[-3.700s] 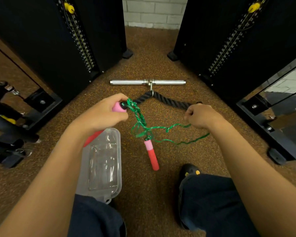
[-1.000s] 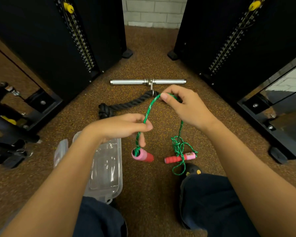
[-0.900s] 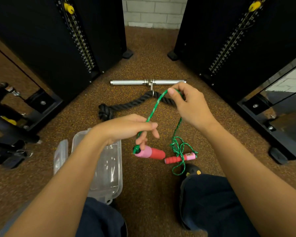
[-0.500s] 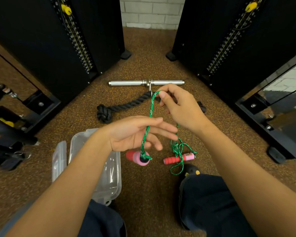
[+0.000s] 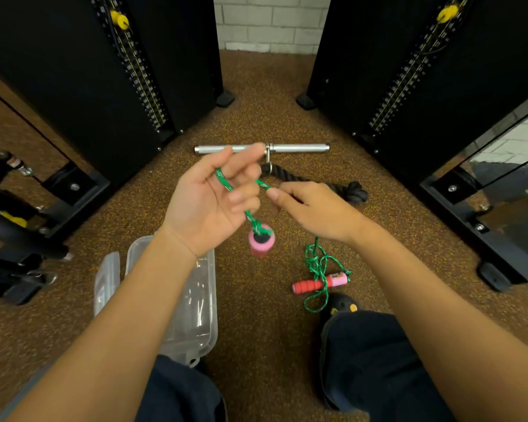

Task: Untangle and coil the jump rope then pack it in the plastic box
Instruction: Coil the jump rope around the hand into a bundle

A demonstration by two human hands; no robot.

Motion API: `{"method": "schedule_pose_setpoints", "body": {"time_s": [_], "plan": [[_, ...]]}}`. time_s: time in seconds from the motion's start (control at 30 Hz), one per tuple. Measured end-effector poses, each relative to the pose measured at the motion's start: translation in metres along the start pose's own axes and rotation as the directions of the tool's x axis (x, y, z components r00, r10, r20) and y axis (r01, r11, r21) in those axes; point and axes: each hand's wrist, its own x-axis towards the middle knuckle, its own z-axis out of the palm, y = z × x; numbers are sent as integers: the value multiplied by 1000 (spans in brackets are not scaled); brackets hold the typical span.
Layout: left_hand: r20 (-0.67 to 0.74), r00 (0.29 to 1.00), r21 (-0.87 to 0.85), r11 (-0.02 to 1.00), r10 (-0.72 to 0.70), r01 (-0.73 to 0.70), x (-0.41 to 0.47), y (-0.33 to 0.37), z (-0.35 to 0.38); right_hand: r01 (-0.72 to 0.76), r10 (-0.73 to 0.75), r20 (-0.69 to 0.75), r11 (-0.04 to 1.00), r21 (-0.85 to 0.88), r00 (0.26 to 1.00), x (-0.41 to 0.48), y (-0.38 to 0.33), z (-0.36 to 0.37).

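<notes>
Looking down from a head-worn camera at two bare hands working a green jump rope [image 5: 226, 184] above a speckled brown gym floor. A clear plastic box [image 5: 206, 315] sits open on the floor at lower left, with its lid [image 5: 105, 281] just left of it.

Beyond the box, the left hand [image 5: 208, 202] is turned palm up with its fingers loosely curled. The cord crosses the palm and passes round the fingers, so this hand holds it. One pink handle [image 5: 261, 240] dangles from the cord just right of the box's far corner.

Further right of the box, the right hand [image 5: 314, 211] pinches the cord between thumb and fingertips, close to the left fingers. Below that hand the cord drops to a loose tangle [image 5: 316, 263] draped over the second handle [image 5: 319, 283], which lies on the floor well right of the box beside a dark shoe [image 5: 340, 304]. Far beyond the box lie a metal bar [image 5: 299, 147] and a thick black rope [image 5: 317, 182].

The step in hand looks like the first turn of a coil round the left hand, with the far end knotted. The next move likely calls for the right hand to loosen that tangle and feed slack before more turns. Nothing is in the box yet.
</notes>
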Motion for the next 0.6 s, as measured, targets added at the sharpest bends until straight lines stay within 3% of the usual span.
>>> {"method": "schedule_pose_setpoints", "body": {"time_s": [0.07,0.13,0.27,0.4,0.6], "plan": [[-171,977,-16,991,127,-132,0,1,0,13,-11,53,999,-39,999,-1,-3,4],[-256,948,3,981,187,-193,0,2,-1,48,-41,86,996,-78,995,-3,-6,8],[-342,913,328,939,222,-106,4,-2,-4,124,-111,102,984,-130,989,-6,-14,14],[-384,889,667,740,247,83,7,-18,-5,204,-180,132,960,-194,975,-11,-23,21],[-336,918,909,327,209,258,4,-19,5,263,-260,40,947,-186,965,-14,-25,2]]}}
